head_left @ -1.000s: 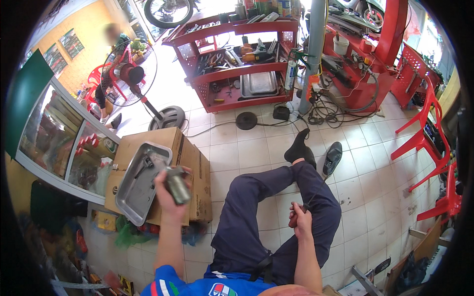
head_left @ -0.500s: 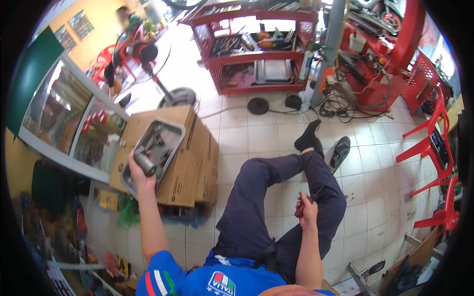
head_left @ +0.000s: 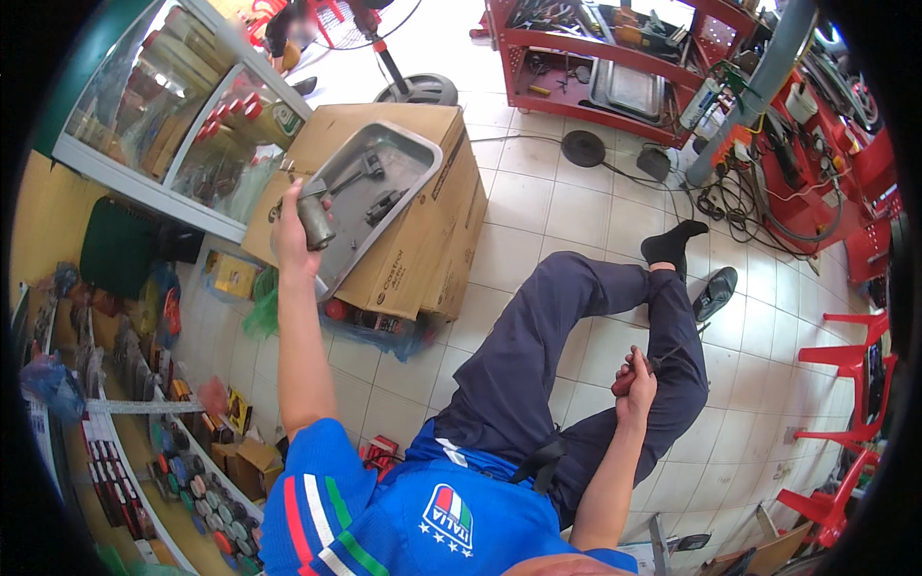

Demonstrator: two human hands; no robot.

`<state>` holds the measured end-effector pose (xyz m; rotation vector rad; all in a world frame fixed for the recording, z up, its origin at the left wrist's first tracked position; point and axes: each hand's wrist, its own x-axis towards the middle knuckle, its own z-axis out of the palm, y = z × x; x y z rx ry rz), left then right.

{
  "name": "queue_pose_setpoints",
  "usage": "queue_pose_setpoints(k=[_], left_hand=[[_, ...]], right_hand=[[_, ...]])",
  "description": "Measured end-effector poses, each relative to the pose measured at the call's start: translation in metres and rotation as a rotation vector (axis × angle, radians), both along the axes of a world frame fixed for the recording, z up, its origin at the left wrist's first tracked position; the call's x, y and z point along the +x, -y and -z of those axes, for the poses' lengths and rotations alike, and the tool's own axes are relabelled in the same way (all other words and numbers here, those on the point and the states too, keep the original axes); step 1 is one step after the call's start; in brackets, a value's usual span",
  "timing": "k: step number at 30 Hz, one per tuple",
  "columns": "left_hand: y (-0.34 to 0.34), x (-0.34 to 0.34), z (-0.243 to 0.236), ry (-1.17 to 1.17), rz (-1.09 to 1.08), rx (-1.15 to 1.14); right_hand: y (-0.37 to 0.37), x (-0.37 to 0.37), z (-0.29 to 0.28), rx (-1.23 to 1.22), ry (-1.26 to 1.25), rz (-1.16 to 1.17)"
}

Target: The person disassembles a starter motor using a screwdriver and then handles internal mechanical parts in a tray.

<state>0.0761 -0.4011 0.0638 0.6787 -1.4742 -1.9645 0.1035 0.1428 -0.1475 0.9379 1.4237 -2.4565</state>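
Note:
My left hand (head_left: 292,235) is closed around a grey metal cylinder (head_left: 315,223), a machine part whose exact kind I cannot make out. It holds the cylinder over the left side of a metal tray (head_left: 423,146). Inside the tray lie dark metal parts, among them a rod-like piece (head_left: 363,173) and a smaller piece (head_left: 384,206). Over my thigh, my right hand (head_left: 636,389) grips a screwdriver by its reddish-brown handle (head_left: 624,384). The thin dark shaft points away toward my knee and shows only faintly.
A cardboard box (head_left: 394,278) supports the tray. Beside it stands a glass cabinet (head_left: 154,182) with bottles. A red tool cart (head_left: 595,115), a fan base (head_left: 419,91) and tangled cables (head_left: 740,206) are farther off. Red chairs (head_left: 845,360) stand right, stocked shelves (head_left: 144,408) left.
The view has swung left, so the tray and box appear farther right. My left hand, still holding the cylinder, has shifted toward the tray's left rim. My right hand keeps the screwdriver over my leg.

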Motion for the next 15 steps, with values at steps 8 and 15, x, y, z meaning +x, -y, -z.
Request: queue_pose_setpoints(k=[8, 15], left_hand=[[0.029, 0.014, 0.001, 0.112, 0.048, 0.086], [0.022, 0.003, 0.024, 0.304, 0.031, -0.41]], right_hand=[[-0.002, -0.006, 0.006, -0.01, 0.017, -0.034], [-0.005, -0.003, 0.008, -0.008, 0.026, -0.019]])
